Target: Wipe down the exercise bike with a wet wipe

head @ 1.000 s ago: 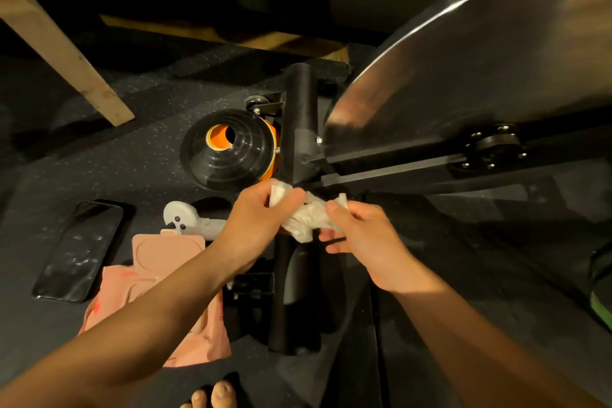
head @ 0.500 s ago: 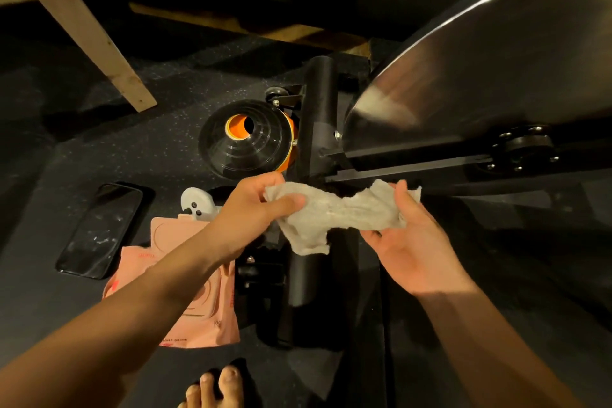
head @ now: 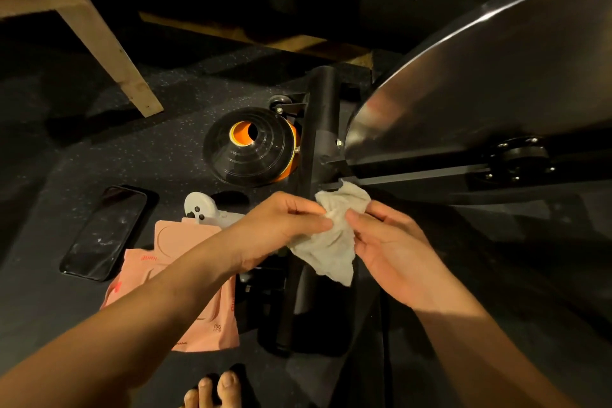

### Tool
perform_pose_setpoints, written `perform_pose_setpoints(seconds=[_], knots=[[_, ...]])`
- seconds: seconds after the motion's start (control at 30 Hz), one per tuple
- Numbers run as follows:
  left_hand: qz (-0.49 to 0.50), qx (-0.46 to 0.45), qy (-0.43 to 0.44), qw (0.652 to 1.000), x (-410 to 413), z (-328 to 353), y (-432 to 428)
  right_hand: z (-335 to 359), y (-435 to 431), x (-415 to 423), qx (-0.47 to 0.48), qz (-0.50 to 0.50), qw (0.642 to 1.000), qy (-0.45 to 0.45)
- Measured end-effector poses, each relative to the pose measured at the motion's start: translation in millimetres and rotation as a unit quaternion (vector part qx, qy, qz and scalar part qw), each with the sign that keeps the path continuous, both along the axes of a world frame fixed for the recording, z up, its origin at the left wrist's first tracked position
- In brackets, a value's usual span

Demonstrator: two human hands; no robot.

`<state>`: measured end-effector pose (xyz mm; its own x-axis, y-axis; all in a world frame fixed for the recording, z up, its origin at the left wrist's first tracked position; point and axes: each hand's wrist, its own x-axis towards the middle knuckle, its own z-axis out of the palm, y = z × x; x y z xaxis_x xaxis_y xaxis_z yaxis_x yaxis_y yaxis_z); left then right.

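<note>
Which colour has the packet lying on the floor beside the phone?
The packet is pale pink, seen in the head view.

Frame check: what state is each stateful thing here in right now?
wet wipe: bunched, held by both hands.
left hand: pinches the wet wipe.
right hand: pinches the wet wipe.
phone: face up on the floor, screen dark.
pink wipes pack: flat on the floor; flap state unclear.
bike flywheel: turning or not, cannot tell.
</note>
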<state>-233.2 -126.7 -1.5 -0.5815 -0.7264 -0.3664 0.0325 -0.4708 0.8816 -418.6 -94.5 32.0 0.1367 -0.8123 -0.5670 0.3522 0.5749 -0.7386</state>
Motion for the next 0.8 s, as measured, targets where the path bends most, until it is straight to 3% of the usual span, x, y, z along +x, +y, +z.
perform_pose_setpoints(seconds=[0.1,0.37,0.4,0.47,0.57,0.7,0.8], knots=[[0.057,-0.016,-0.015,0.998,1.5,-7.0,-0.5,-1.9,-1.0,-3.5,0.035,-0.021,0.999,0.029],[0.145,0.049,0.072,0.986,1.7,-10.6,0.9,-10.4,-1.2,-2.1,0.038,-0.158,0.987,-0.016],[0.146,0.041,0.069,0.986,1.7,-11.8,0.8,-11.6,-1.0,-2.7,0.039,-0.149,0.988,-0.012],[0.141,0.015,0.065,0.988,0.3,-11.2,0.5,-10.4,1.2,1.9,0.059,-0.041,0.997,-0.005],[0.129,-0.044,0.032,0.99,-3.1,-7.2,2.1,-10.8,-0.1,10.5,0.083,0.057,0.995,-0.006],[0.15,-0.073,-0.062,0.984,1.3,-2.2,-1.7,-9.2,-17.2,15.7,0.056,-0.042,0.996,0.053],[0.204,-0.099,-0.121,0.966,15.7,12.9,2.2,2.4,-25.2,24.9,0.037,-0.077,0.996,0.037]])
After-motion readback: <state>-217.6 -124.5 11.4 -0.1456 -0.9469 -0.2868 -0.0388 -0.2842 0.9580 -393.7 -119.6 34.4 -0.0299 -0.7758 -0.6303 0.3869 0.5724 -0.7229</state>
